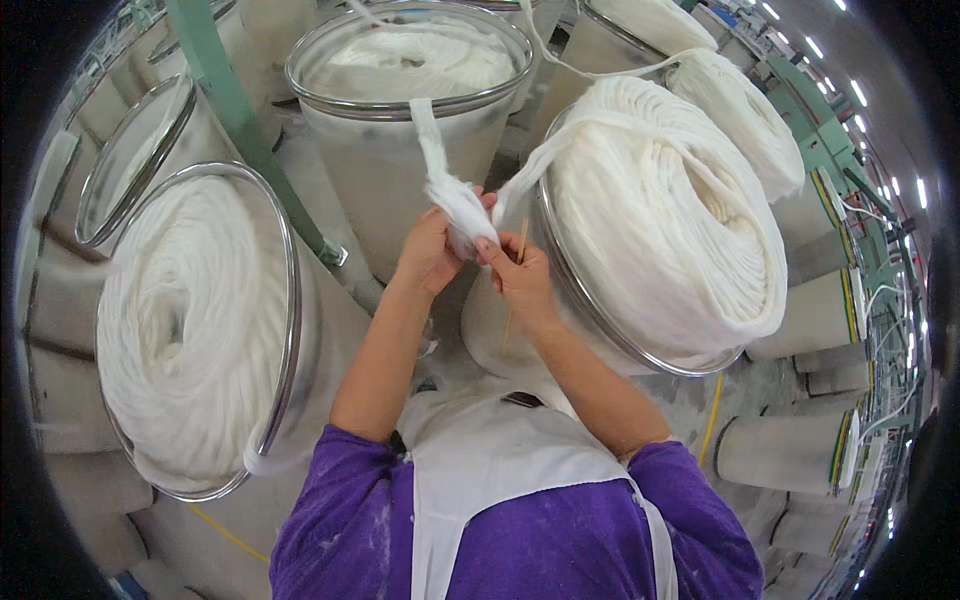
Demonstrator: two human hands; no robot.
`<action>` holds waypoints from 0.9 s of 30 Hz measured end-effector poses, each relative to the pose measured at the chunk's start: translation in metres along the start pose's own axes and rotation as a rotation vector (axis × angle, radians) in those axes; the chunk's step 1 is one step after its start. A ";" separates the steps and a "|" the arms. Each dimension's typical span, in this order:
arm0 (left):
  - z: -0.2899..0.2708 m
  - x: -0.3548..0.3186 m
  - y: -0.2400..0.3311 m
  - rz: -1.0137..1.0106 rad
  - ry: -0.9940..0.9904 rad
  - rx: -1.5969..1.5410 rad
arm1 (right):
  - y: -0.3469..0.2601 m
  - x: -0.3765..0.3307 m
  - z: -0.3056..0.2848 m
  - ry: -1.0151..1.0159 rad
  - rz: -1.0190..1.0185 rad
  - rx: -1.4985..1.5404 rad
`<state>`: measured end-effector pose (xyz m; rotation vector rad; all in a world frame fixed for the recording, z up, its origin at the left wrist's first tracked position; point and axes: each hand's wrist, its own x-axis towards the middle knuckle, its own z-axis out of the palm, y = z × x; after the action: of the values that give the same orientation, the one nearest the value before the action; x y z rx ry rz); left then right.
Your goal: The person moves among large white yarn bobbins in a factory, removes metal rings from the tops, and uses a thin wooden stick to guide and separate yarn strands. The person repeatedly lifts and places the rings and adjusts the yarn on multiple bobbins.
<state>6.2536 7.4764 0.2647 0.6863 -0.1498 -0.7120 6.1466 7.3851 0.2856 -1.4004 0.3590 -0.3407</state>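
Note:
Both hands meet in front of me around a white fibre sliver (pixel 462 212), a soft loose strand of cotton-like fibre. My left hand (pixel 432 250) is closed on it from the left. With thumb and fingers, my right hand (pixel 522 277) pinches it from the right, and a thin wooden stick (pixel 523 240) also sits in that hand. One length of the strand runs up over the rim of the middle can (pixel 400 150). Another length goes right to the thick coil of sliver (pixel 660 210) heaped above the right can (pixel 600 330).
At the left stands another can with a metal rim (pixel 290 330), full of coiled sliver (pixel 190 320). A green post (pixel 225 110) slants between the left and middle cans. More cans (pixel 780 450) line the right side, beside green machinery (pixel 815 120). Yellow lines (pixel 712 420) mark the floor.

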 end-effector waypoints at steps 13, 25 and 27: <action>0.030 -0.021 0.022 0.181 -0.108 -0.075 | 0.002 -0.009 -0.001 0.146 -0.259 -0.214; 0.019 -0.006 0.036 -0.088 -0.042 -0.417 | -0.056 -0.038 -0.026 0.027 -0.769 -0.314; 0.014 -0.001 0.040 -0.089 -0.037 -0.475 | -0.054 -0.038 -0.028 0.042 -0.857 -0.336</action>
<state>6.2702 7.4918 0.3005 0.2263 0.0180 -0.8093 6.0992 7.3689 0.3372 -1.8350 -0.1873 -1.0442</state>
